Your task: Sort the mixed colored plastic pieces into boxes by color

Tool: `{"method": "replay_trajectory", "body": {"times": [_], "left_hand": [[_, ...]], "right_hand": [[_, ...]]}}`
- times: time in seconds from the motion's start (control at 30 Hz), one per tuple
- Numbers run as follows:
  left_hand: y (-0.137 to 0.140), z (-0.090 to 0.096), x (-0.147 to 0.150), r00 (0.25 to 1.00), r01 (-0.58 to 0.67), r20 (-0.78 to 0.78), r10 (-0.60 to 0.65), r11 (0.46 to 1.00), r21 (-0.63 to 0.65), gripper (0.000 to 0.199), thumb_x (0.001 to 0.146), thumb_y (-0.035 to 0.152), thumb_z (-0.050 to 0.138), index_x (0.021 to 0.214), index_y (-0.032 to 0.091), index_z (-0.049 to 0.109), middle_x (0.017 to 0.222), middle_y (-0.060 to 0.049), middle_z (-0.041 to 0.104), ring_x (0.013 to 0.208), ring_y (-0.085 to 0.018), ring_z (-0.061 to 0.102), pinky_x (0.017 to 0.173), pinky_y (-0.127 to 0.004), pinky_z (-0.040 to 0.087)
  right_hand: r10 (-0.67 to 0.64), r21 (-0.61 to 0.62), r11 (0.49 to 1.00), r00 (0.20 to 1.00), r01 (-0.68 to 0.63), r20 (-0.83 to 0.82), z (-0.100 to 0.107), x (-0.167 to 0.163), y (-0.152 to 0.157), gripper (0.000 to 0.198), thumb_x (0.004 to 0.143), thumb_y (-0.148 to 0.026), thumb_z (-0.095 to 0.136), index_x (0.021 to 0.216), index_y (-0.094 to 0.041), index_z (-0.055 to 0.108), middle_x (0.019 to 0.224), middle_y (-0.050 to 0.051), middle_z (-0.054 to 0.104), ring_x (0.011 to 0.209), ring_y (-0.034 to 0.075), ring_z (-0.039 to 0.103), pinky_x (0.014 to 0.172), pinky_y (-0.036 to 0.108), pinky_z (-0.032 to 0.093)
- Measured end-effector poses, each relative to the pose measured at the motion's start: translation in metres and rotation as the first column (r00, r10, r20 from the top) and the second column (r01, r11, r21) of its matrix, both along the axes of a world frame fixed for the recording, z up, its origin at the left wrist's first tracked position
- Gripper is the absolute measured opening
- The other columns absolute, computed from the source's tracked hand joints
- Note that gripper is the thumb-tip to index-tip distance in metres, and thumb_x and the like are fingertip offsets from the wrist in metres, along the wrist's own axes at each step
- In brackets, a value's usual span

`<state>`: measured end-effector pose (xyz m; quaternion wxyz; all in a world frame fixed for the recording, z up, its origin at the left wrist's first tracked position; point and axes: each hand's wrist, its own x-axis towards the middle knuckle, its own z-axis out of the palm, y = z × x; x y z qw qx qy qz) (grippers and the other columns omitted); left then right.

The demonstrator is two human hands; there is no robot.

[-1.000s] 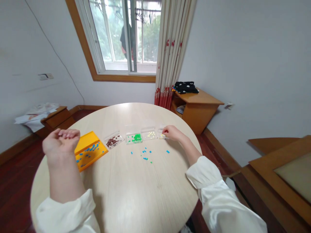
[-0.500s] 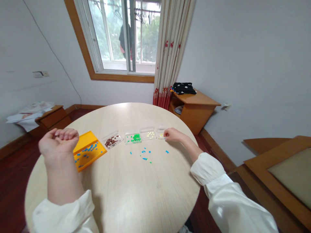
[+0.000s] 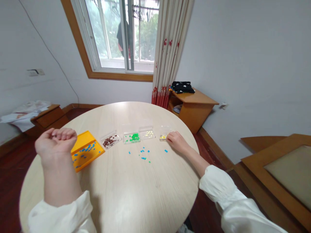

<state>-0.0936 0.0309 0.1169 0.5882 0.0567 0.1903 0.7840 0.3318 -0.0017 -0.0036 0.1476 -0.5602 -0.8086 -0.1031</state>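
My right hand [image 3: 178, 141] has its fingers closed at the right edge of a small clear plastic box [image 3: 160, 139] with yellow pieces in it; the fingertips are partly hidden. Raised at the left, my left hand [image 3: 57, 144] is turned palm up with its fingers curled in; whatever they hold is too small to make out. Behind that hand lies an open yellow case [image 3: 91, 160] with several blue pieces inside. Along the table stand clear boxes of brown pieces [image 3: 109, 141], green pieces [image 3: 134, 137] and pale yellow pieces [image 3: 149, 133].
Several loose blue pieces [image 3: 143, 158] and a few green ones lie on the round table [image 3: 136, 191]. One blue piece [image 3: 166, 150] sits apart, near my right hand. Beyond the table are a wooden cabinet [image 3: 199, 106] with dark cloth on it and a curtain [image 3: 173, 48].
My right hand has shifted slightly right and toward me, and the box at its fingers has moved a little right with it. My left hand stays raised and curled.
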Motion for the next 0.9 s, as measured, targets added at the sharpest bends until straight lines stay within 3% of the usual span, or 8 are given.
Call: {"method": "replay_trajectory", "body": {"times": [0.23, 0.4, 0.57, 0.7, 0.9], "left_hand": [[0.000, 0.001, 0.003, 1.000, 0.024, -0.013, -0.024, 1.000, 0.003, 0.022, 0.079, 0.013, 0.024, 0.065, 0.021, 0.010, 0.053, 0.008, 0.005, 0.034, -0.006, 0.014, 0.032, -0.018, 0.018], [0.000, 0.001, 0.004, 1.000, 0.010, -0.009, -0.010, 1.000, -0.005, 0.021, 0.077, 0.012, 0.026, 0.065, 0.021, 0.011, 0.053, 0.008, 0.006, 0.035, -0.006, 0.014, 0.032, -0.018, 0.017], [0.001, -0.001, 0.002, 1.000, 0.014, -0.020, -0.014, 1.000, 0.000, 0.025, 0.071, 0.009, 0.031, 0.065, 0.021, 0.010, 0.052, 0.007, 0.006, 0.035, -0.006, 0.015, 0.032, -0.019, 0.017], [0.001, -0.001, 0.003, 1.000, -0.007, -0.026, 0.007, 1.000, -0.003, 0.024, 0.072, 0.009, 0.030, 0.065, 0.021, 0.010, 0.053, 0.007, 0.007, 0.036, -0.006, 0.015, 0.032, -0.019, 0.017], [0.002, -0.002, 0.003, 1.000, 0.009, -0.029, -0.009, 1.000, -0.003, 0.025, 0.075, 0.010, 0.029, 0.066, 0.021, 0.009, 0.053, 0.007, 0.006, 0.036, -0.006, 0.013, 0.033, -0.019, 0.017]], "right_hand": [[-0.015, -0.085, 0.996, 0.997, 0.009, -0.075, -0.007, 0.006, -0.008, 0.018, 0.086, -0.013, 0.049, 0.077, -0.012, 0.065, 0.078, 0.009, 0.064, 0.076, 0.017, 0.054, 0.072, 0.026, 0.035], [-0.054, -0.214, 0.976, 0.995, 0.034, -0.090, 0.010, 0.002, -0.006, 0.019, 0.085, -0.018, 0.051, 0.080, -0.012, 0.068, 0.082, 0.010, 0.067, 0.075, 0.015, 0.056, 0.071, 0.024, 0.037], [-0.099, -0.305, 0.948, 0.995, 0.095, 0.001, 0.028, -0.002, 0.004, 0.028, 0.087, -0.021, 0.044, 0.078, -0.013, 0.070, 0.081, 0.011, 0.069, 0.068, 0.015, 0.057, 0.064, 0.024, 0.034], [-0.159, -0.353, 0.922, 0.987, 0.158, 0.027, 0.032, -0.003, 0.020, 0.024, 0.080, -0.016, 0.047, 0.081, -0.014, 0.071, 0.085, 0.010, 0.071, 0.071, 0.015, 0.059, 0.064, 0.023, 0.034], [-0.132, -0.500, 0.856, 0.991, 0.128, 0.029, 0.038, -0.007, 0.040, 0.021, 0.070, -0.014, 0.056, 0.083, -0.014, 0.072, 0.079, 0.006, 0.070, 0.063, 0.012, 0.055, 0.054, 0.020, 0.031]]}}
